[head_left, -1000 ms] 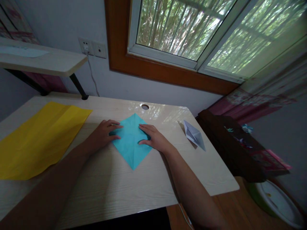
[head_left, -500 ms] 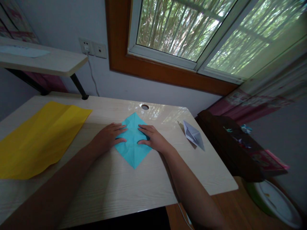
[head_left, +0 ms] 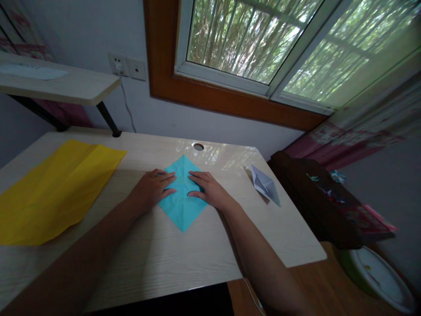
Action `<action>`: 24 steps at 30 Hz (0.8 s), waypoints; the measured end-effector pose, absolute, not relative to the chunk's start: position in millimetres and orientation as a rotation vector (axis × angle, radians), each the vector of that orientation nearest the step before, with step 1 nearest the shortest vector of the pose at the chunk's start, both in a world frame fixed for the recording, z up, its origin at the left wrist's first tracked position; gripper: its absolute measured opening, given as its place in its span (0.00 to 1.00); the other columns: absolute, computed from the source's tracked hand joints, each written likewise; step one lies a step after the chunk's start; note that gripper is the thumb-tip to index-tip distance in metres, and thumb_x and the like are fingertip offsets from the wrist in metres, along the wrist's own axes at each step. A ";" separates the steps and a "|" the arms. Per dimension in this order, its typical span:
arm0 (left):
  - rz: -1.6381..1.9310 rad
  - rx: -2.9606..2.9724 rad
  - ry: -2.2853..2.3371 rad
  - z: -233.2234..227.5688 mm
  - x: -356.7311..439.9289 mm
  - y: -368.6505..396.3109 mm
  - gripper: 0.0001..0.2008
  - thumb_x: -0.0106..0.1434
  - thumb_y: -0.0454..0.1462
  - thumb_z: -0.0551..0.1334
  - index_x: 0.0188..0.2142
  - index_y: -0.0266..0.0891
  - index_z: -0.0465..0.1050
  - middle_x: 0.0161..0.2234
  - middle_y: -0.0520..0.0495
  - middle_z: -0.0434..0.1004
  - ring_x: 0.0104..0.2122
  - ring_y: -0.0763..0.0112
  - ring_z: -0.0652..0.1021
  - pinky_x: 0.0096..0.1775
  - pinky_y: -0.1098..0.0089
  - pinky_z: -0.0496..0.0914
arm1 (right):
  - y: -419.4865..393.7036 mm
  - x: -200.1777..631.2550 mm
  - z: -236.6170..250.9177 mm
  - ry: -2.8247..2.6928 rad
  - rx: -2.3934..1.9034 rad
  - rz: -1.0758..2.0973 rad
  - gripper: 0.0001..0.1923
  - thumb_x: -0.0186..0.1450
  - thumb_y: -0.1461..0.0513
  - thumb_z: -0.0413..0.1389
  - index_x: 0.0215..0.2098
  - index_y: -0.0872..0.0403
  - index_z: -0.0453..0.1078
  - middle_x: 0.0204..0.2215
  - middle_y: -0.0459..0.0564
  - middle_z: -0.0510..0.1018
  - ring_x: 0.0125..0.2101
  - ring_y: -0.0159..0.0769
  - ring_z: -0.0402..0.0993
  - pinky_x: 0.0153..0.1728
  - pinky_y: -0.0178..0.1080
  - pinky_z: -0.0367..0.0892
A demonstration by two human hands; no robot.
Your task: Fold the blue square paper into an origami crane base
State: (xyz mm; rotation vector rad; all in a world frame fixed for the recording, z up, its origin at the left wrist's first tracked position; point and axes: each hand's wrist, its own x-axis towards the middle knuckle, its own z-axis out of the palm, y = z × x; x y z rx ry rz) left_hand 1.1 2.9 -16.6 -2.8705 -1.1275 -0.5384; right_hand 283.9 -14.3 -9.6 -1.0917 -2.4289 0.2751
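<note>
A sheet of turquoise paper [head_left: 183, 213] lies on the table like a diamond, one corner pointing toward me. Creases cross it, one running down its middle. My left hand [head_left: 153, 188] rests on its left part with fingers stretched out and thumb apart. On the right part lies my right hand [head_left: 210, 188], likewise flat with the fingers extended. Between the two sets of fingertips a strip of the paper shows. The left and right corners are hidden under my hands.
A large yellow sheet [head_left: 62, 188] covers the table's left side. Toward the right edge stands a folded white paper boat [head_left: 265, 186]. A raised shelf [head_left: 82, 85] is at the back left. Beyond the table's right side are a dark brown cabinet [head_left: 302, 193] and a round tub [head_left: 378, 274].
My left hand has slid slightly to the right over the turquoise paper. My right hand stays nearly in place.
</note>
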 end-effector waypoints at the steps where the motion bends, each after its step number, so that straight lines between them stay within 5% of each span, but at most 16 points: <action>1: -0.546 -2.867 -1.133 -16.9 1.1 3.0 0.24 0.70 0.46 0.60 0.61 0.39 0.70 0.61 0.44 0.73 0.55 0.53 0.72 0.58 0.54 0.66 | -14.3 283.8 -9.6 -2.427 -1.091 0.275 0.34 0.64 0.47 0.62 0.64 0.50 0.66 0.62 0.59 0.70 0.61 0.51 0.66 0.62 0.57 0.64; 24: -0.682 -2.954 -1.153 -12.1 2.7 1.1 0.14 0.72 0.42 0.57 0.49 0.43 0.79 0.51 0.45 0.82 0.49 0.58 0.79 0.53 0.56 0.73 | -15.3 285.9 -5.7 -2.440 -1.035 0.274 0.23 0.68 0.54 0.60 0.59 0.51 0.72 0.59 0.59 0.74 0.58 0.49 0.71 0.60 0.55 0.67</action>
